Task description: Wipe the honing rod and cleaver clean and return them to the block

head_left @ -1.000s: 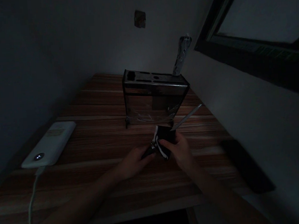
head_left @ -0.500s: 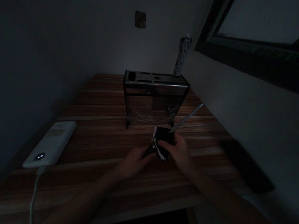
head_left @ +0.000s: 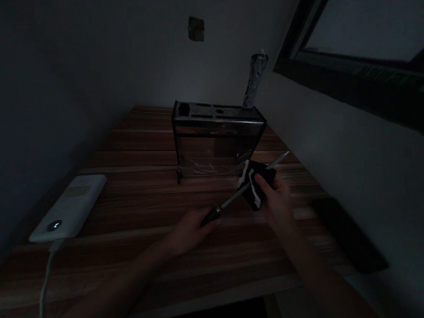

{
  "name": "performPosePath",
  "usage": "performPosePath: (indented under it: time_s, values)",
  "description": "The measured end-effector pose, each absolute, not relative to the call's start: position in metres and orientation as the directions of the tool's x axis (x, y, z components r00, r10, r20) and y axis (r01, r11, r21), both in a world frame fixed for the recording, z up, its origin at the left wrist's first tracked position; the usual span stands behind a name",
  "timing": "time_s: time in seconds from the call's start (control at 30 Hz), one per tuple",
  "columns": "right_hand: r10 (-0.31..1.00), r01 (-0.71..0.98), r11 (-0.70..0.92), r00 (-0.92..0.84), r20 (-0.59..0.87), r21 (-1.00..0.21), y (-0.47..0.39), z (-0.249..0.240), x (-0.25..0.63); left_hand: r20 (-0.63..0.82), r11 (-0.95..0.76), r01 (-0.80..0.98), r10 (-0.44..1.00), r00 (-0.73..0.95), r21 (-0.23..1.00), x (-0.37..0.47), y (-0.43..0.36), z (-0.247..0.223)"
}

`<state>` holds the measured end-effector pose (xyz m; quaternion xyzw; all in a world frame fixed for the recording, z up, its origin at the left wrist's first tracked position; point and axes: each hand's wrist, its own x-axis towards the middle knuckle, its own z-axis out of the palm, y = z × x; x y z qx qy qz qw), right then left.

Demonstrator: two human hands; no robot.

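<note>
My left hand (head_left: 191,229) is closed round the black handle of a sharpening steel (head_left: 232,197), a thin metal rod that slants up to the right. Folded about the rod is a black cloth (head_left: 249,195) with white edges, pinched in my right hand (head_left: 278,200). The rod's bare tip sticks out past the cloth, and a bare stretch shows between cloth and handle. Just behind stands a knife block (head_left: 219,124) with a slotted metal top and clear front. One wrapped handle (head_left: 255,81) rises from its right end.
A white power bank (head_left: 70,207) with a cable (head_left: 42,292) lies at the left of the wood-grain table (head_left: 143,270). Along the right wall is a dark flat object (head_left: 350,234). A dark-framed window or panel (head_left: 355,78) is at upper right.
My right hand has slid the cloth along the rod, away from the handle and toward the tip. My left hand has kept its hold on the handle.
</note>
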<state>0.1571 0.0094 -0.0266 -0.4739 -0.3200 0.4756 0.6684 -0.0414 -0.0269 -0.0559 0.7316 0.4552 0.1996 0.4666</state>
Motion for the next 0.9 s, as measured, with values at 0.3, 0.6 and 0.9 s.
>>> performPosePath:
  time_s: [0.3, 0.6, 0.9]
  values:
    - [0.834, -0.307, 0.318, 0.541, 0.111, -0.897, 0.023, -0.010, 0.189, -0.092, -0.224, 0.494, 0.839, 0.537, 0.840, -0.042, -0.028, -0.056]
    - [0.790, -0.319, 0.378, 0.601, 0.124, -0.869, 0.027, -0.005, 0.202, -0.099, -0.246, 0.504, 0.820, 0.564, 0.828, -0.042, -0.029, -0.055]
    - [0.786, -0.297, 0.372, 0.605, 0.128, -0.879, 0.027, -0.008, 0.198, -0.105, -0.244, 0.515, 0.824, 0.557, 0.821, -0.043, -0.029, -0.056]
